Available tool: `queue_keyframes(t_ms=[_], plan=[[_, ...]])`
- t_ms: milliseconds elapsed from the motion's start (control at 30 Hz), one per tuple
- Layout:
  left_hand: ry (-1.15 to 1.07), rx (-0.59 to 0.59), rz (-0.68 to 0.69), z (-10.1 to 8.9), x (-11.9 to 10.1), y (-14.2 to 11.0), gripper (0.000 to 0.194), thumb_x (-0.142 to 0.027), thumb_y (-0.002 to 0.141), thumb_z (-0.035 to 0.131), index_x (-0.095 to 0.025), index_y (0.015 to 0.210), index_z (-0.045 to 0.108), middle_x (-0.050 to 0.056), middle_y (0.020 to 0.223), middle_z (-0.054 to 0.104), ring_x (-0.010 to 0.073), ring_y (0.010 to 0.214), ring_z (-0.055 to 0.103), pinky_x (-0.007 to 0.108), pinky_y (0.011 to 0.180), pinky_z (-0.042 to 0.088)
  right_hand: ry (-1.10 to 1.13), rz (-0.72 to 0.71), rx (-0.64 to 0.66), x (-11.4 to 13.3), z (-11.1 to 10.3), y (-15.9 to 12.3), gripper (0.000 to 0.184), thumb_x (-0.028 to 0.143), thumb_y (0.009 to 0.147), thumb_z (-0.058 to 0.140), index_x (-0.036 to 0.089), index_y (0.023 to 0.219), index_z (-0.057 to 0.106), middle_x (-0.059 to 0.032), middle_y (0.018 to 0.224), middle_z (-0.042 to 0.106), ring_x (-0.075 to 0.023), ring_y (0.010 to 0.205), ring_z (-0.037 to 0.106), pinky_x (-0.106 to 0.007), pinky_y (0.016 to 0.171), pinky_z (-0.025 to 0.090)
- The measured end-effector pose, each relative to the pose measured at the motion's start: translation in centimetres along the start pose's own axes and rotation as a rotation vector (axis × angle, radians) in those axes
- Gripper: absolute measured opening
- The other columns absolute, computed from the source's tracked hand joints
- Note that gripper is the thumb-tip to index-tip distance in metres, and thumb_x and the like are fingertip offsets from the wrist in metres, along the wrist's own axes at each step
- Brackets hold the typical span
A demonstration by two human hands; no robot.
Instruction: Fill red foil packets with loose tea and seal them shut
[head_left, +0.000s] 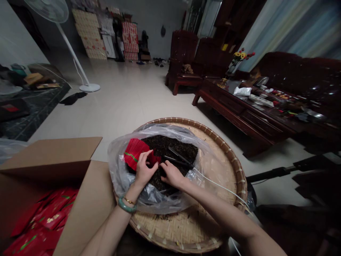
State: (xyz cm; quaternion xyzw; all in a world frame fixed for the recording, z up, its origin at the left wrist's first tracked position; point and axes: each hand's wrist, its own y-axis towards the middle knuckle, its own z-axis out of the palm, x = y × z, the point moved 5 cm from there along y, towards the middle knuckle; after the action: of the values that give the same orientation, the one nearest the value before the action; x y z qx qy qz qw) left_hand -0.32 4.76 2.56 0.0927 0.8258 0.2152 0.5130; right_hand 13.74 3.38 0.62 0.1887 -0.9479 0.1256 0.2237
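Head view — left hand (144,170) pinches red packet (155,158) above crinkled dark shreds (183,146); right hand's (172,174) fingers curled, grip unclear.

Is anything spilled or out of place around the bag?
Yes: dark bits lie on the woven tray, just outside the plastic bag, toward the viewer. They resemble the dark contents inside, so look spilled.

The left hand (146,170) partly hides the red packet (153,159) it holds. Near left, two edges cut off the box (54,151); far left, the top edge crops the fan (70,49). Some clutter (282,95) on the right is too small to tell.
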Motion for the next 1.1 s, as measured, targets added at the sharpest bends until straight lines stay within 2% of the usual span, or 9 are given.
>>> queue_keyframes(t_ms=[100,233,400,533,700,800,900,1000,1100], plan=[[-0.006,0.000,-0.002,0.0,0.1,0.0,0.047,-0.018,0.070,0.064,-0.021,0.116,0.052,0.006,0.105,0.053,0.0180,0.091,0.056,0.026,0.062,0.054,0.064,-0.006,-0.042,-0.5,-0.3,0.2,0.030,0.013,0.069,0.060,0.019,0.098,0.060,-0.0064,0.096,0.056,-0.0187,0.082,0.056,-0.029,0.073,0.043],[0.004,0.012,0.000,0.0,0.1,0.0,0.047,-0.017,0.070,0.063,-0.021,0.116,0.052,0.005,0.104,0.054,0.0173,0.090,0.057,0.026,0.063,0.054,0.295,-0.040,-0.144,-2.0,-1.7,-0.2,0.022,0.014,0.071,0.059,0.021,0.090,0.068,-0.0059,0.089,0.067,-0.0219,0.082,0.061,-0.032,0.077,0.044],[0.006,0.025,0.013,0.1,-0.2,-0.1,0.047,-0.017,0.070,0.063,-0.021,0.115,0.052,0.006,0.106,0.054,0.0177,0.091,0.056,0.026,0.063,0.053,0.456,0.066,-0.249,-3.4,-4.7,-1.0,0.020,0.022,0.069,0.064,0.023,0.087,0.072,-0.0030,0.084,0.072,-0.0234,0.079,0.065,-0.035,0.075,0.047],[0.010,0.045,0.028,0.1,-0.4,-0.1,0.047,-0.016,0.070,0.063,-0.022,0.116,0.052,0.006,0.105,0.054,0.0179,0.092,0.057,0.026,0.064,0.054,0.503,0.104,-0.325,-2.2,-7.9,-1.0,0.025,0.029,0.069,0.065,0.020,0.092,0.072,-0.0027,0.077,0.071,-0.0207,0.067,0.063,-0.032,0.066,0.047],[0.012,0.045,0.038,0.2,-0.3,-0.1,0.047,-0.016,0.070,0.063,-0.021,0.116,0.053,0.006,0.105,0.054,0.0182,0.092,0.057,0.026,0.065,0.053,0.474,-0.074,-0.360,1.4,-10.6,0.0,0.026,0.024,0.070,0.066,0.021,0.096,0.071,-0.0029,0.082,0.071,-0.0196,0.074,0.064,-0.030,0.071,0.047],[0.002,0.040,0.042,0.2,-0.2,-0.1,0.047,-0.017,0.070,0.064,-0.021,0.115,0.053,0.006,0.104,0.054,0.0183,0.091,0.056,0.027,0.064,0.053,0.387,-0.118,-0.366,2.9,-11.2,0.5,0.026,0.020,0.069,0.067,0.020,0.096,0.070,-0.0036,0.087,0.071,-0.0183,0.078,0.064,-0.029,0.072,0.047],[0.001,0.045,0.037,0.2,-0.2,-0.1,0.048,-0.016,0.070,0.064,-0.021,0.116,0.052,0.006,0.105,0.054,0.0180,0.092,0.056,0.027,0.065,0.053,0.332,-0.129,-0.371,3.5,-11.2,0.8,0.020,0.017,0.070,0.067,0.018,0.090,0.070,-0.0035,0.083,0.070,-0.0162,0.076,0.063,-0.026,0.070,0.047],[0.001,0.050,0.028,0.2,-0.2,-0.2,0.049,-0.015,0.070,0.063,-0.022,0.117,0.052,0.005,0.106,0.053,0.0178,0.092,0.056,0.027,0.066,0.053,0.340,-0.120,-0.377,3.4,-11.2,0.8,0.013,0.013,0.071,0.064,0.018,0.082,0.070,-0.0025,0.079,0.070,-0.0149,0.073,0.063,-0.025,0.068,0.047],[-0.002,0.048,0.023,0.1,-0.2,-0.2,0.049,-0.014,0.069,0.063,-0.022,0.117,0.052,0.005,0.106,0.053,0.0176,0.092,0.055,0.027,0.066,0.053,0.403,-0.071,-0.365,2.8,-11.0,0.7,0.015,0.011,0.073,0.058,0.018,0.080,0.069,-0.0006,0.075,0.069,-0.0129,0.064,0.062,-0.023,0.063,0.047]])
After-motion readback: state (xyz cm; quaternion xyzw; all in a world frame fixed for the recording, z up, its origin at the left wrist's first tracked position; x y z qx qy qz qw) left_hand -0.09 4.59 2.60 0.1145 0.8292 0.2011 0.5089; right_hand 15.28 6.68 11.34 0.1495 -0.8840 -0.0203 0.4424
